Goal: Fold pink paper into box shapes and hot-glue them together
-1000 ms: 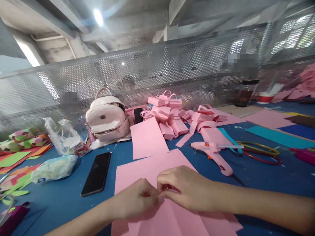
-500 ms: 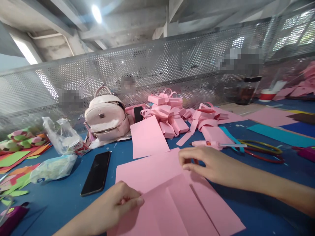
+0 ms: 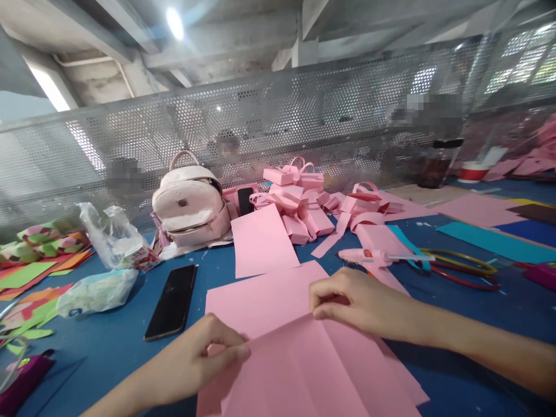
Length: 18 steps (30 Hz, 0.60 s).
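Observation:
A creased sheet of pink paper [image 3: 299,370] lies in front of me over other flat pink sheets [image 3: 260,295]. At its far left corner my left hand [image 3: 217,353] pinches the edge between thumb and fingers. Farther right along the same far edge, my right hand [image 3: 343,298] is closed on the paper, thumb underneath and fingers curled. Fold lines run down the creased sheet toward me. Just beyond my right hand rests a pink glue gun [image 3: 365,256] with a clear glue stick in its back.
A black phone [image 3: 171,301] and a plastic packet [image 3: 98,292] lie left. Behind stand a pale backpack [image 3: 189,202] and a heap of small pink paper bags [image 3: 299,202]. Yellow and red cable loops [image 3: 464,266] and blue strips [image 3: 495,238] are right. A perforated metal screen [image 3: 260,127] borders the table.
My right hand has come down toward me and taken hold of the creased sheet's far edge. That sheet has shifted and its right part now spreads farther right. My left hand keeps its pinch.

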Motion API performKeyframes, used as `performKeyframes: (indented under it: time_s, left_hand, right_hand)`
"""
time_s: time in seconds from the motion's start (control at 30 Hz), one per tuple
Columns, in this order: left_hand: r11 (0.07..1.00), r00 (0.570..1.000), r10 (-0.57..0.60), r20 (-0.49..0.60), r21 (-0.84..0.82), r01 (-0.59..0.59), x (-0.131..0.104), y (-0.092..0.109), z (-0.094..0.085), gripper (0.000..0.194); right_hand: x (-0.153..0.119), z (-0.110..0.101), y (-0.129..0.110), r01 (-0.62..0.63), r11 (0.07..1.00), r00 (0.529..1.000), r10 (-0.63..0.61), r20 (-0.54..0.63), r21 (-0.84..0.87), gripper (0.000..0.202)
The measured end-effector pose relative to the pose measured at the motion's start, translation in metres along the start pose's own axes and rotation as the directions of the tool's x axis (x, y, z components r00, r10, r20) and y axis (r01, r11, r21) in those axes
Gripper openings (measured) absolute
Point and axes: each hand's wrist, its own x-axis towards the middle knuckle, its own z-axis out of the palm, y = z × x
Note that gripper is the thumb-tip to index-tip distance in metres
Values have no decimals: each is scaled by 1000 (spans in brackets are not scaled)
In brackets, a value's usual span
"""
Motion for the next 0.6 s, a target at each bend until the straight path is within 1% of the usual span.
performKeyframes:
  time_s: [0.1,0.2,0.27,0.3,0.33,0.37,0.4,0.43,0.47,0.5,0.53,0.57,0.6]
  left_hand:
    - [999,999,-50,1,16,50,-16,-12,-2,50]
    - [995,995,-96,8,11,96,-28,-28,-7,42]
    - [994,994,-108,-32,0,108,-33,-41,-12,39]
    - [996,995,-91,-51,4,91,-34,-49,-15,39]
    - [997,993,-66,-93,30,69,-34,-56,-17,39]
    - [995,990,-12,-144,92,26,-33,-61,-18,38]
    - [979,977,76,-201,202,-35,-31,-65,-17,36]
    - [932,952,195,-235,346,-106,-28,-67,-16,35]
    - [843,922,324,-210,506,-181,-25,-66,-13,42]
    - [725,883,434,-180,651,-224,-21,-63,-9,51]
    - [606,844,519,-133,754,-254,-18,-58,-5,58]
    - [487,804,593,-47,816,-312,-14,-51,0,62]
    - [378,768,636,73,839,-392,-11,-43,4,64]
  right_hand:
    - [-4,0,5,-41,999,999,40,29,29,19]
    - [-7,3,8,-67,997,997,65,51,31,20]
    - [-7,3,13,-78,996,996,76,42,48,20]
    - [-6,3,16,-84,994,996,81,34,70,21]
    - [-6,4,19,-89,991,996,86,28,102,21]
    - [-5,4,23,-94,986,996,92,23,139,22]
    - [-5,5,26,-98,980,995,96,21,175,23]
    - [-4,7,28,-100,974,995,98,20,204,23]
    - [-3,8,30,-98,969,995,97,19,226,24]
    - [-2,10,30,-97,966,995,97,14,241,24]
    - [0,12,31,-96,963,995,97,9,253,24]
    - [1,14,31,-96,960,995,97,7,262,24]
    - [3,16,31,-95,958,995,97,7,270,24]
